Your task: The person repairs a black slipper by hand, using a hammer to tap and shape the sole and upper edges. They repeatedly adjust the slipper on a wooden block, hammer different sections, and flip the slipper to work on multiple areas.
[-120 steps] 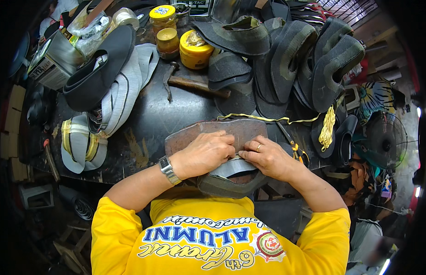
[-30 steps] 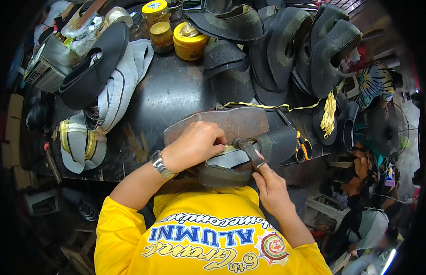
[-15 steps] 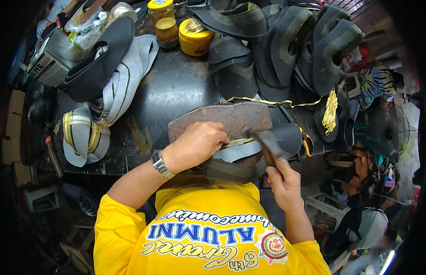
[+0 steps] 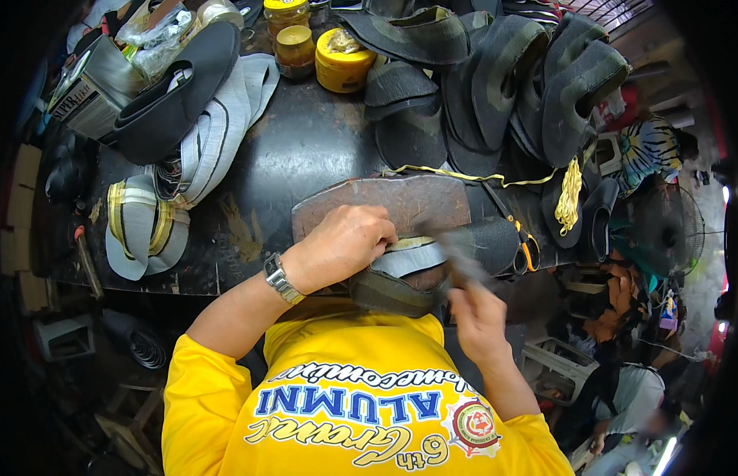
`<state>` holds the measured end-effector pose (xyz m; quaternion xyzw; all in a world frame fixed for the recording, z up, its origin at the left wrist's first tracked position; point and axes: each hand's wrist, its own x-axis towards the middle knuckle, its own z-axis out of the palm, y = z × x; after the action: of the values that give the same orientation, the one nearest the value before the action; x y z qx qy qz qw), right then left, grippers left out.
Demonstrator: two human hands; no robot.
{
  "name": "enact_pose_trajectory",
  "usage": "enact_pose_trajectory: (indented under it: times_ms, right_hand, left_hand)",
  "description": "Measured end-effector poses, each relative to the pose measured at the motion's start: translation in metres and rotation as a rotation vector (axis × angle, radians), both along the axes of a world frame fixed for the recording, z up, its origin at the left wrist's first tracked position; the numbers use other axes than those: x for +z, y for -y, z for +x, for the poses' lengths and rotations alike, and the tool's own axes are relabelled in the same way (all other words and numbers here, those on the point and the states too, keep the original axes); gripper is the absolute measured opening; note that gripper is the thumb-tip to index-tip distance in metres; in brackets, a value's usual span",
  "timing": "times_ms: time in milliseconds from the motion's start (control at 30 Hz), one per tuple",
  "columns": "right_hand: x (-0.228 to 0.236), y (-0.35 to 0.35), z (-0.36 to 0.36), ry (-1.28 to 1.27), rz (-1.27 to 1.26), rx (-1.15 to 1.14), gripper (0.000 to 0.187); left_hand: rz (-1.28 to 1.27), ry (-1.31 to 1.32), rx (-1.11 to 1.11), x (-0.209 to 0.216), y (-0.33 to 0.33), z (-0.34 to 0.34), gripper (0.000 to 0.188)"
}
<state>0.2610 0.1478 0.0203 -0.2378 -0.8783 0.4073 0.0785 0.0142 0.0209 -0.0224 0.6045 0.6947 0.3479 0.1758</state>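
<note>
A brown worn slab (image 4: 417, 197) lies at the table's near edge. On its near side rests a dark shoe upper (image 4: 401, 295) with grey lining and a thin yellowish strip along its inner edge. The fingertips of my left hand (image 4: 341, 244) are pinched on that edge. In my right hand (image 4: 480, 319) is a hammer (image 4: 458, 266), smeared by motion, its head just right of my left fingertips over the lined edge. Whether the head touches the upper is too blurred to tell.
Orange-handled scissors (image 4: 528, 247) and a yellow cord bundle (image 4: 570, 202) lie to the right. Dark shoe uppers (image 4: 496, 87) are stacked behind, beside a yellow-lidded jar (image 4: 343, 67). Grey-lined pieces (image 4: 218, 151) lie left. A fan (image 4: 674, 230) and a crouching person (image 4: 635, 401) are at the right.
The hammer and my right hand have shifted slightly down and left, and the hammer is more blurred. My left hand stays on the upper's edge.
</note>
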Motion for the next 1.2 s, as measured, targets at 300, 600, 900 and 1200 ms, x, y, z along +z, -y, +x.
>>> enact_pose_trajectory:
  times_ms: [300, 600, 900, 1200]
  right_hand:
    - [-0.010, -0.004, -0.004, 0.062, 0.009, 0.053, 0.055]
    - [-0.009, 0.009, -0.009, -0.417, 0.016, 0.091, 0.051]
    - [-0.009, 0.015, -0.005, -0.371, -0.137, 0.027, 0.047]
    - [-0.016, 0.012, -0.013, 0.130, 0.008, 0.050, 0.050]
  left_hand:
    - [-0.140, 0.199, 0.007, -0.001, 0.008, -0.015, 0.016]
    - [-0.039, 0.083, -0.033, -0.006, 0.011, -0.011, 0.013]
    - [-0.062, 0.068, 0.015, -0.005, 0.011, -0.011, 0.016]
    - [-0.323, 0.472, 0.111, 0.010, 0.028, -0.021, 0.015]
